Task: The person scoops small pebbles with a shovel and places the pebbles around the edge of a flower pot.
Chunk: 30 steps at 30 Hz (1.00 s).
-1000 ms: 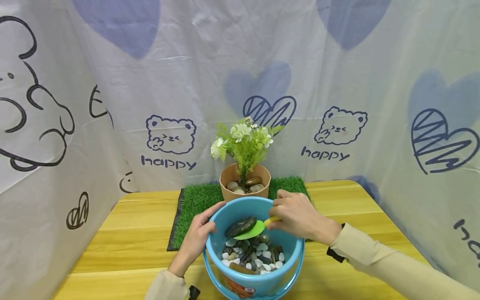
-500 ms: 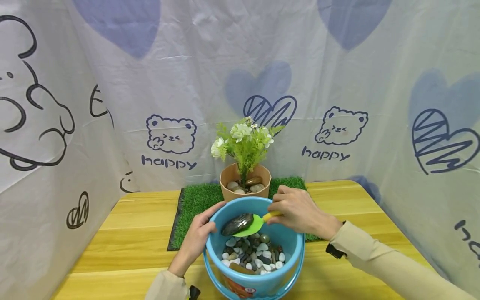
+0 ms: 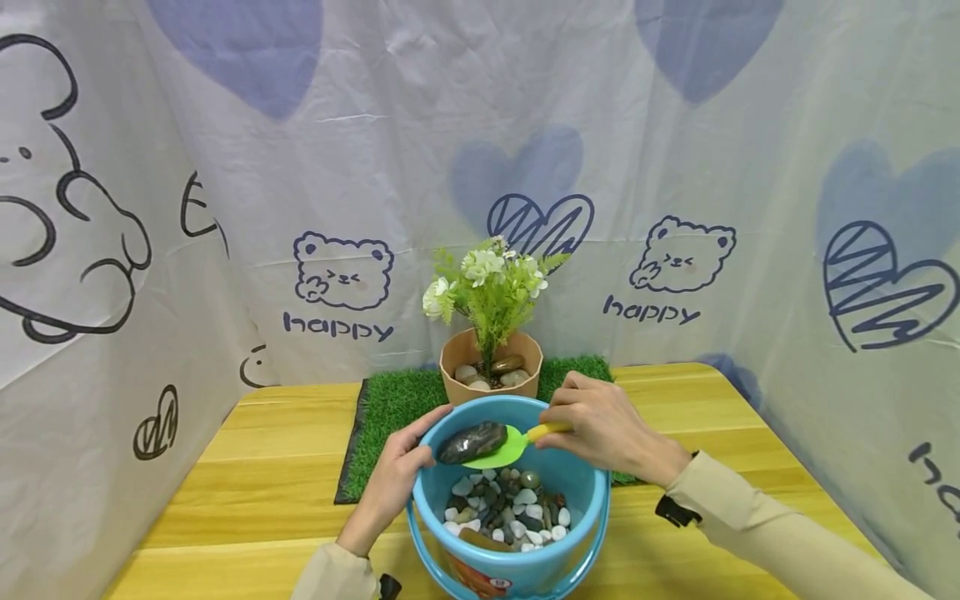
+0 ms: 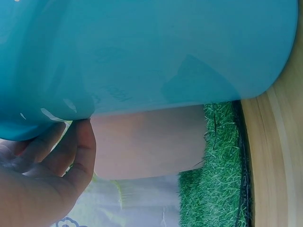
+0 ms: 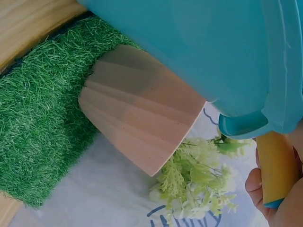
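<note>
A blue bucket [image 3: 536, 568] stands at the front of the table. My left hand [image 3: 392, 475] grips its left rim, thumb over the inner side and fingers along the outside; in the left wrist view those fingers [image 4: 84, 151] press the outer wall. With my right hand [image 3: 600, 423] I hold a toy shovel by its yellow handle [image 5: 277, 165]. Its green blade [image 3: 510, 450] carries a large dark, glossy stone [image 3: 472, 442] inside the bucket's upper part, near the left inner wall. Below, white, grey and brown pebbles [image 3: 517, 512] cover the bucket's bottom.
Right behind the bucket, a peach planter [image 3: 491, 390] holds white flowers [image 3: 483, 265] and several stones. It stands on an artificial grass mat [image 3: 390, 417] over the wooden table [image 3: 247, 467]. A printed curtain [image 3: 420, 167] encloses the back and sides.
The shovel has risen slightly and moved left with the dark stone, which now lies closer to the left inner wall. The left hand and bucket have stayed in place.
</note>
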Tool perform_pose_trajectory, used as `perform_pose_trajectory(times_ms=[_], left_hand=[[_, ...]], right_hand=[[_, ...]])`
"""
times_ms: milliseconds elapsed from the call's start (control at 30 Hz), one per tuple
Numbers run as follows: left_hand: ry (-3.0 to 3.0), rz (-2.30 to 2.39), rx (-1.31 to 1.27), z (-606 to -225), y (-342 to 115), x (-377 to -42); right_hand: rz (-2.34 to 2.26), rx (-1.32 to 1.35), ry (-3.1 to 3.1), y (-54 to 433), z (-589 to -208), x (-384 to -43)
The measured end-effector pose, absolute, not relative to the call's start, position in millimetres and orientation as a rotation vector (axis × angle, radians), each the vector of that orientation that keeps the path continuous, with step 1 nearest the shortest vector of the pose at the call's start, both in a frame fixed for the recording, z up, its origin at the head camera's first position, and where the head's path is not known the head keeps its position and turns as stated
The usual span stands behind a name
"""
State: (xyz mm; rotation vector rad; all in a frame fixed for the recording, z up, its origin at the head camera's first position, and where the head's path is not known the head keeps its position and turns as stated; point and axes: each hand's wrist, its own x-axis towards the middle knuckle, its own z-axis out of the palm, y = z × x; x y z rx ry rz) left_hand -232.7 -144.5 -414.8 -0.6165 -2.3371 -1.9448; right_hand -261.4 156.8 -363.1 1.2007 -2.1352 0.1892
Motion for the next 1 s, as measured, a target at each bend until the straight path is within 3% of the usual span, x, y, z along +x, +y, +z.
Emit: perform_pose_trajectory(times_ms=[1000], left_hand=[[-2.333,-1.953,-0.637,-414.8,-145.8,-233.7]], right_hand=[[0.235,1.137,-2.058,174.6,-366.0,-255.1]])
